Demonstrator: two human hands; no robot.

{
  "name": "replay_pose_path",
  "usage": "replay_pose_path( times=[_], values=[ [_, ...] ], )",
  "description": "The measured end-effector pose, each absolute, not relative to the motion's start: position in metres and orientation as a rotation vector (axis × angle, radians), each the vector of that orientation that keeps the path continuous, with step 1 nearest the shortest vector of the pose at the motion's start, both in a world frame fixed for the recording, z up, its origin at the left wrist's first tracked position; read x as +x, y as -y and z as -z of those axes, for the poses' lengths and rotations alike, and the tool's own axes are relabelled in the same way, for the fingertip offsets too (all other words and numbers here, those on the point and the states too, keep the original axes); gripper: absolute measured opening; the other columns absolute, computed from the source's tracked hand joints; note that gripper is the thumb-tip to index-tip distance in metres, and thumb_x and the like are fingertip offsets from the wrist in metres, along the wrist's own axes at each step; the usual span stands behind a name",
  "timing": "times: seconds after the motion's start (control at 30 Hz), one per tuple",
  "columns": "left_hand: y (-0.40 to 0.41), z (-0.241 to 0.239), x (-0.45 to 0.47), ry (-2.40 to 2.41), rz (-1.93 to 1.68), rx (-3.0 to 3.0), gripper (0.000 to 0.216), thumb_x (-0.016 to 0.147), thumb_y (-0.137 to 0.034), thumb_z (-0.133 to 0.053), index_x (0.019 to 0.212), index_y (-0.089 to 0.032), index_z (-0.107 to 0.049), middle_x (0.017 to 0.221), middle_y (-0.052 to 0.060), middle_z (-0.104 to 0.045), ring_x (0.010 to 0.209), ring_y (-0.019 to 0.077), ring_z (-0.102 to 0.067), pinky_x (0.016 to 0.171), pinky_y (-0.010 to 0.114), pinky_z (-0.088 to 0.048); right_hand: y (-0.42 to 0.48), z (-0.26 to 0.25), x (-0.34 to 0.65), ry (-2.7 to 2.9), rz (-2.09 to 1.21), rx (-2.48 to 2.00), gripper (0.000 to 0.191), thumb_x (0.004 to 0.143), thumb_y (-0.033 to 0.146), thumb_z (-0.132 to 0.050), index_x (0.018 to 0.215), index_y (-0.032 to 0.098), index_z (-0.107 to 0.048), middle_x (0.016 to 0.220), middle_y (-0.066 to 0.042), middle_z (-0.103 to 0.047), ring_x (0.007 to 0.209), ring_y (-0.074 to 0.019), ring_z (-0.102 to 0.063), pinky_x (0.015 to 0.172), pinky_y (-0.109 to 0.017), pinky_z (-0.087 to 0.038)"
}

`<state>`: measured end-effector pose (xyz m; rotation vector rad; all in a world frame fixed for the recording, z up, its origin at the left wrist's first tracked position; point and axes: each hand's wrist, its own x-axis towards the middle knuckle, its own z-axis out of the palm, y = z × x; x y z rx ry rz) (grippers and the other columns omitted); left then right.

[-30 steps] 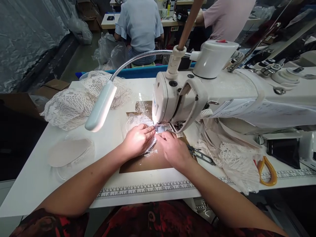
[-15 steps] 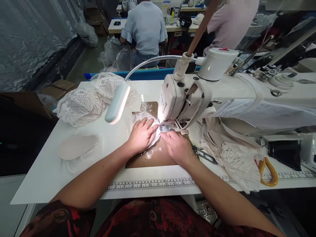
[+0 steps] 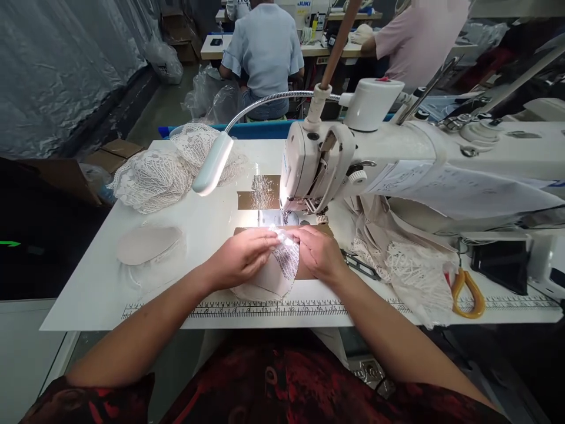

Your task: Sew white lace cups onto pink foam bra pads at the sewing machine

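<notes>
Left hand (image 3: 247,253) and right hand (image 3: 320,250) meet at the upper end of a lace-edged beige fabric piece (image 3: 286,259), fingertips pinched together on its edge with almost no gap between the hands. The left fingers lie bunched side by side; how the thumb sits beneath them cannot be told. The right forefinger and thumb appear to grip the corner, the other fingers curling below.

The piece lies on the person's side of the sewing machine (image 3: 304,159), near the presser foot (image 3: 286,218) but apart from it. Its lace panel runs lengthwise from the pinched end toward the person, leaning slightly right, while the plain beige part spreads leftward, partly under the left hand. Both hands touch the piece; the beige part is nearer the left, the lace panel's outer edge nearer the right.

Its lower edge reaches close to the ruler tape (image 3: 265,310) along the table's front. Brown tape (image 3: 309,271) shows beside it. On the right, black snips (image 3: 364,266) and a lace-and-beige fabric heap (image 3: 419,265) limit the room; on the left, white tabletop (image 3: 200,232) stretches to an oval beige pad (image 3: 148,244). The machine head bounds the far side.
</notes>
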<state>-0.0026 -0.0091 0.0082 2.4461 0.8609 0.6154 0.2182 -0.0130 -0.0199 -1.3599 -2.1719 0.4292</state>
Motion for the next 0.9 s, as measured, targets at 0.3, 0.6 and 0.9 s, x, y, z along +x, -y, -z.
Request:
replay_pose_path(
  times=[0.3, 0.6, 0.9],
  values=[
    [-0.009, 0.004, 0.022, -0.990, -0.336, 2.747, 0.033, 0.093, -0.026, -0.043, 0.117, -0.011, -0.059, 0.120, 0.014, -0.061, 0.106, 0.0250, -0.058, 0.090, 0.041, -0.050, 0.015, 0.014, 0.210, 2.538, -0.100, -1.639, 0.040, 0.087, 0.013, -0.039, 0.120, 0.022, -0.061, 0.095, -0.008, -0.061, 0.084, -0.0204, -0.051, 0.067, -0.030, -0.034],
    [-0.022, 0.010, 0.023, -1.045, -0.249, 2.826, 0.042, 0.089, -0.031, -0.050, 0.123, -0.007, -0.056, 0.130, 0.018, -0.055, 0.101, 0.0279, -0.055, 0.087, 0.043, -0.050, 0.013, 0.012, 0.207, 2.513, -0.077, -1.707, 0.040, 0.086, 0.011, -0.040, 0.118, 0.023, -0.061, 0.093, -0.007, -0.059, 0.083, -0.0196, -0.049, 0.067, -0.030, -0.030],
    [-0.051, 0.009, 0.015, -0.817, -0.194, 2.885, 0.042, 0.086, -0.023, -0.050, 0.124, -0.008, -0.057, 0.132, 0.018, -0.054, 0.115, 0.0284, -0.054, 0.095, 0.043, -0.047, 0.011, 0.015, 0.203, 2.485, -0.059, -1.740, 0.039, 0.088, 0.016, -0.037, 0.120, 0.020, -0.059, 0.096, -0.008, -0.060, 0.086, -0.0217, -0.051, 0.072, -0.032, -0.033]
  ],
)
